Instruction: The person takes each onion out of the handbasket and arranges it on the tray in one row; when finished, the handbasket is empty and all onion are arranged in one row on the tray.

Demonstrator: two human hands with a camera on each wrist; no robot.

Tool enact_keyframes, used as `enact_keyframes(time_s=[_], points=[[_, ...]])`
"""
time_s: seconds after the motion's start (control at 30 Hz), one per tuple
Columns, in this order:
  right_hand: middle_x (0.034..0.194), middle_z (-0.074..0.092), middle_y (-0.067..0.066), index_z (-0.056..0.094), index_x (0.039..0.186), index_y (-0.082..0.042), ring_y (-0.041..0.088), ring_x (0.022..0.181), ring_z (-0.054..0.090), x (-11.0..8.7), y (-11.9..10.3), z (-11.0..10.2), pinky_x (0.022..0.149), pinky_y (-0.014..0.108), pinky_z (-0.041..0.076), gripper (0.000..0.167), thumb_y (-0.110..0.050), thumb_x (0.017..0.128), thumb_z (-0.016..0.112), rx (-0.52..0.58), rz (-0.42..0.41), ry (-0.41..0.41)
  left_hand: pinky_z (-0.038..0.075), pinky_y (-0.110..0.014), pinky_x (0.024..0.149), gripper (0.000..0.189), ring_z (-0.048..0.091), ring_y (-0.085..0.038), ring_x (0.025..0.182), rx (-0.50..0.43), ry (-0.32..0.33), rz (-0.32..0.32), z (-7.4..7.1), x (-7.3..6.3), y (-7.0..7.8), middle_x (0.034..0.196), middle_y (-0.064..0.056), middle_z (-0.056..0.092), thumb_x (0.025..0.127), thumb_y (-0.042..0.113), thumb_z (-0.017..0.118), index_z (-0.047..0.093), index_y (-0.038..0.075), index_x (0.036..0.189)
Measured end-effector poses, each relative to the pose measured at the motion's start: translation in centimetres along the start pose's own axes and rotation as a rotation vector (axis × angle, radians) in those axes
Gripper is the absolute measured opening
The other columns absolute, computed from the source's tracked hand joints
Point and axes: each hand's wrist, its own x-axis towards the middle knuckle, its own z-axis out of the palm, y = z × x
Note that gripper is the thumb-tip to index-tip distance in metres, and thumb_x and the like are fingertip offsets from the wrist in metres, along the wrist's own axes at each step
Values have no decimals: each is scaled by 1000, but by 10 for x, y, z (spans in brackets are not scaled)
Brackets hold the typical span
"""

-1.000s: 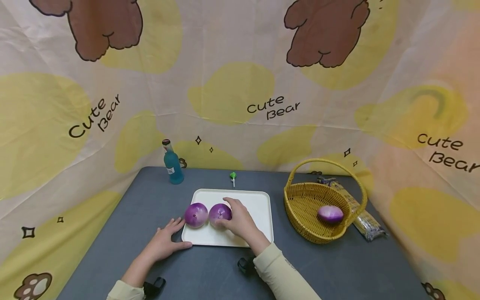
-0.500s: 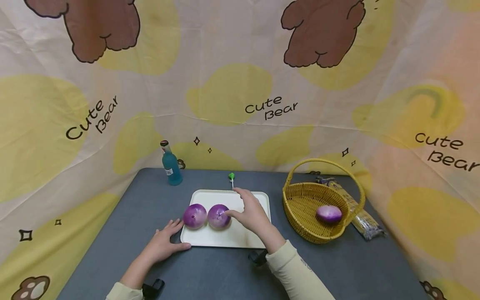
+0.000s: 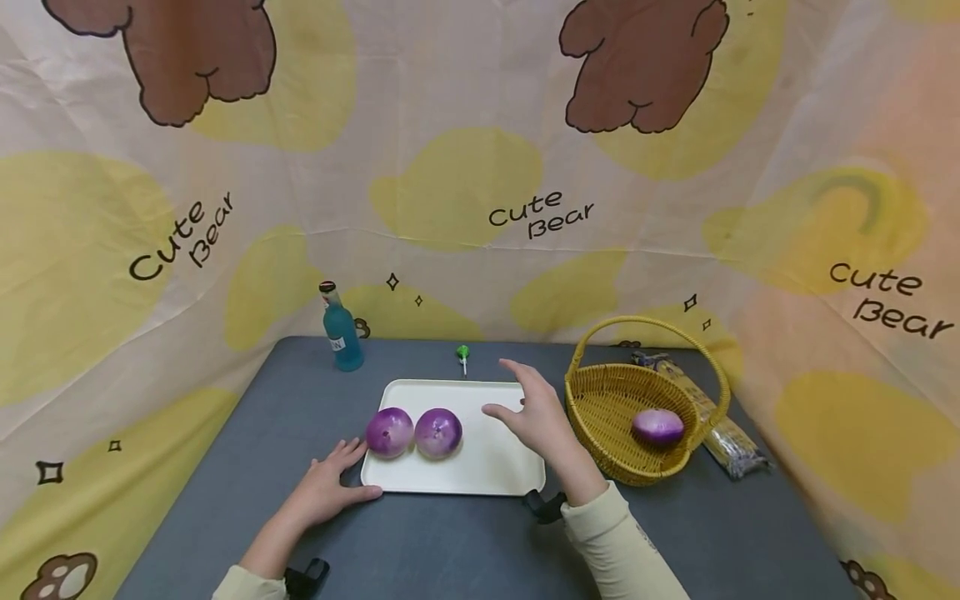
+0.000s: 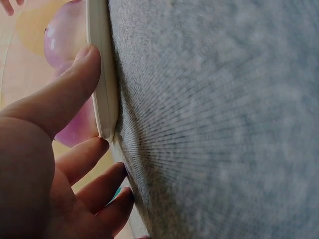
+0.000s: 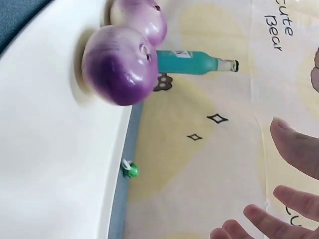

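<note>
My straight left fingers (image 3: 347, 455) touch the tray (image 3: 491, 454) by its near-left corner; my right fingers (image 3: 528, 380), spread, holding nothing, mustn't bump the two purple onions (image 3: 438, 434)

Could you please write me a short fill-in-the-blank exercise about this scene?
1. The person's ____ hand touches the edge of the white tray.
2. On the tray, the number of purple onions is ____.
3. The lollipop lying beyond the tray has a ____ head.
4. Seen from the person's side, the woven basket stands to the ____ of the tray.

Missing words: left; two; green; right.
</note>
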Motion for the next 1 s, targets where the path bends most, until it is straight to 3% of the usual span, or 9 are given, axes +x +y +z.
enact_keyframes(time_s=[0.3, 0.8, 1.0], points=[[144, 57, 13, 50, 148, -13, 36, 127, 57, -6, 9, -21, 90, 51, 57, 75, -29, 83, 85, 25, 26, 46, 10, -79, 112, 95, 23, -50, 149, -3, -9, -9, -1, -1, 1, 157, -27, 38, 79, 55, 80, 45, 4, 152], [144, 56, 20, 47, 149, -9, 40, 131, 55, -17, 38, -56, 100, 58, 51, 77, -27, 84, 84, -13, 97, 89, 11, -78, 112, 95, 23, -50, 149, 7, -3, -4, -3, -1, 3, 157, -26, 38, 80, 55, 80, 45, 5, 151], [146, 53, 21, 44, 151, -9, 41, 135, 50, -22, 56, -73, 108, 62, 42, 78, -29, 87, 82, -42, 189, 98, 10, -78, 113, 95, 22, -50, 150, 4, -8, 7, -1, 0, 1, 158, -25, 37, 79, 56, 80, 45, 5, 152]])
